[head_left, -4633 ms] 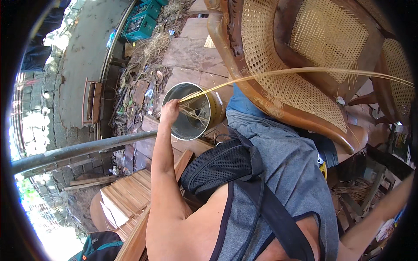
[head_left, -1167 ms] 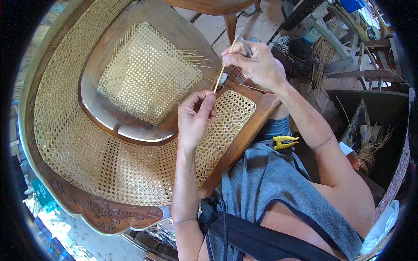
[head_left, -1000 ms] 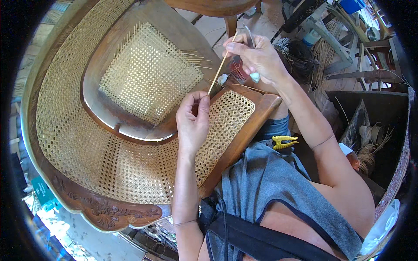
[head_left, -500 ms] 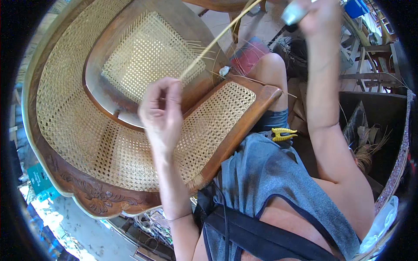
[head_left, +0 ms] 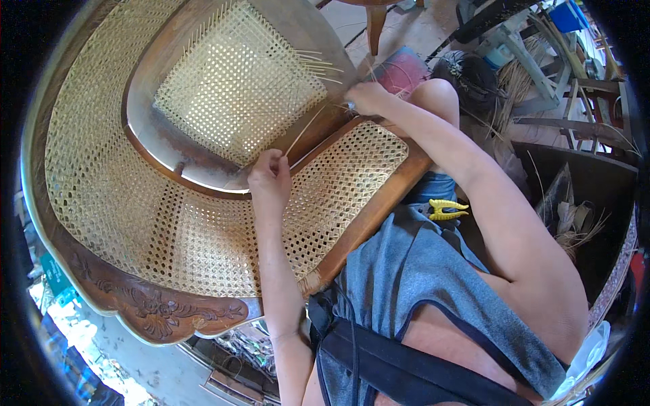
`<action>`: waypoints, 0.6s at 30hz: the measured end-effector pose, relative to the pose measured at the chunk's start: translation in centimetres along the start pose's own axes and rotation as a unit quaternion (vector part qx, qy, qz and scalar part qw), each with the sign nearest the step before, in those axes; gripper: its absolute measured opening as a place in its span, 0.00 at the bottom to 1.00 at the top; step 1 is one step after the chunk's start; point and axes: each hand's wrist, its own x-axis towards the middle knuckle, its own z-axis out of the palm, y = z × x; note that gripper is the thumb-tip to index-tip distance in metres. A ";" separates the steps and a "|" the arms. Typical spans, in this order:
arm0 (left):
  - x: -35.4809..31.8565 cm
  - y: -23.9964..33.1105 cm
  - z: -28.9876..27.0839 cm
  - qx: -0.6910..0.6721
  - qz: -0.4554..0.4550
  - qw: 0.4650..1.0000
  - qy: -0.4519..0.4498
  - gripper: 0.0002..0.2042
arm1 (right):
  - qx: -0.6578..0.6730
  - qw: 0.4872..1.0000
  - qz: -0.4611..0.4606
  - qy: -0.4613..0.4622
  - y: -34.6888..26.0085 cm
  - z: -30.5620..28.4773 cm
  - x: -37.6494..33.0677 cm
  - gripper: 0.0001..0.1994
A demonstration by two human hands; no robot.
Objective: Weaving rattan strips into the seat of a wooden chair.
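The weave of your square cane panel [head_left: 237, 84] spans most of its wooden frame [head_left: 152, 139], and the curved cane band [head_left: 203, 247] around it looks filled in. Loose cane ends [head_left: 319, 62] stand out along two of the panel's edges, so those borders look unfinished. Your left hand [head_left: 271, 170] is raised over the chair near the panel's lower corner, thumb and fingers pinching a thin cane strip [head_left: 306, 130] that slants up and right. Your right arm reaches across to the right hand [head_left: 367, 99], fingers curled by the frame's far corner; you can't tell what it grips.
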 end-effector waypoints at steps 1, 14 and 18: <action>0.0 -0.3 -0.1 0.028 0.016 0.999 -0.022 0.04 | -0.067 0.996 -0.005 -0.053 -0.1 0.8 0.4 0.12; 0.0 -3.5 1.1 0.169 0.039 0.968 -0.182 0.05 | 0.173 0.977 0.046 -0.116 1.0 -4.0 -2.7 0.22; -0.1 -2.2 0.8 0.164 0.053 0.975 -0.139 0.05 | 0.458 0.865 0.135 -0.154 -2.3 -10.4 -8.9 0.18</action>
